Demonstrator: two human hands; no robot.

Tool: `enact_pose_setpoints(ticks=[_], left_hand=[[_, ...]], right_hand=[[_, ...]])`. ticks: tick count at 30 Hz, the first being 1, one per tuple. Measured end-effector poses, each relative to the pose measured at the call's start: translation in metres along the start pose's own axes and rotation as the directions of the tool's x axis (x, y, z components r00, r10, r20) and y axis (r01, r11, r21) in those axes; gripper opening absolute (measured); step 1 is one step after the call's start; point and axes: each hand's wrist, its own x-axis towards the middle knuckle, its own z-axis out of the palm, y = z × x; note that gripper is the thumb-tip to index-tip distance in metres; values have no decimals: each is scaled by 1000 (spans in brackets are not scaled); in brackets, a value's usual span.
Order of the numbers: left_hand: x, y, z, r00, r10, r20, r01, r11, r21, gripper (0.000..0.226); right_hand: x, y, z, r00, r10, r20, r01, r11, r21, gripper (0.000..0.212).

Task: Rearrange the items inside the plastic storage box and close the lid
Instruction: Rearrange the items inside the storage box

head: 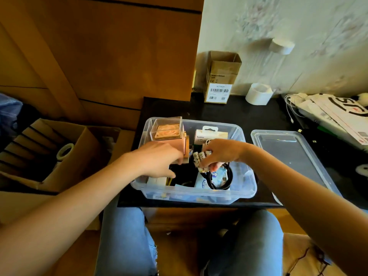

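Note:
The clear plastic storage box [247,188] sits open on a black table, its lid [292,154] lying flat to the right. Inside stand a pink box with a clear top [169,132] at the back left and a white Belkin package [209,135] behind the middle. A coiled black cable [221,182] and a blue printed pouch [203,182] lie at the front. My left hand [159,158] reaches in and holds the pink box's lower side, fingers curled round it. My right hand [221,154] pinches a small white packet [201,158] over the box's middle.
A tall open cardboard carton [221,76] and a white tape roll [258,94] stand at the table's back by the wall. White cables and papers [330,110] lie at the right. An open cardboard box [59,152] with a tape roll sits on the left. My knees are below the table.

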Motion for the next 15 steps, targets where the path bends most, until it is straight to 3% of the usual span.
enact_pose_setpoints(ticks=[3, 6, 11, 15], left_hand=[[20, 21, -5, 998, 18, -60, -29, 980, -198, 27], [46, 39, 0, 997, -36, -63, 14, 946, -323, 36], [83, 68, 8, 993, -49, -107, 15, 956, -294, 37], [102, 77, 10, 997, 28, 69, -7, 956, -293, 47]], right_hand=[[-11, 12, -10, 998, 34, -60, -33, 999, 27, 33], [-22, 24, -18, 993, 63, -100, -55, 995, 81, 15], [-33, 39, -25, 963, 121, -239, -104, 991, 84, 16], [-37, 43, -27, 943, 148, -300, -115, 985, 125, 19]])
